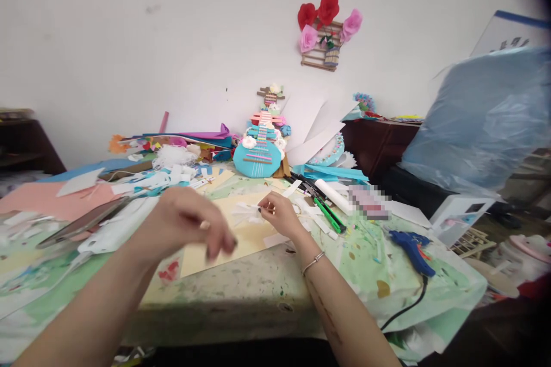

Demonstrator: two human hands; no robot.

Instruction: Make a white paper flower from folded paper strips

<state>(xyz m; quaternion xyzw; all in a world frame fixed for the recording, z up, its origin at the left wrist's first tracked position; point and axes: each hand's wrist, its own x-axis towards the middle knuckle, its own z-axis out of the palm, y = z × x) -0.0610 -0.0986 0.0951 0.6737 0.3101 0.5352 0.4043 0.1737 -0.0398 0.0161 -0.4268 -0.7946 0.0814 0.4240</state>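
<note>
My left hand (196, 223) hangs over the near left part of a cream paper sheet (210, 255), its fingers bent downward and blurred by motion. Nothing shows clearly between those fingers. Farther back, my right hand (279, 215) has thumb and fingertips pinched together at the edge of a white paper piece (245, 212) with thin, spread-out parts. That piece is on or just above the cream sheet; which of the two I cannot tell. Beside my right wrist, a white paper strip (275, 239) lies on the sheet's edge.
A green utility knife (329, 215) and a white roll (333, 197) lie to the right. Beyond them is a blue glue gun (411, 249) with a black cord. A blue paper lute-shaped craft (258, 157) stands against the wall. Paper scraps (172, 175) and a tablet (81, 221) crowd the left.
</note>
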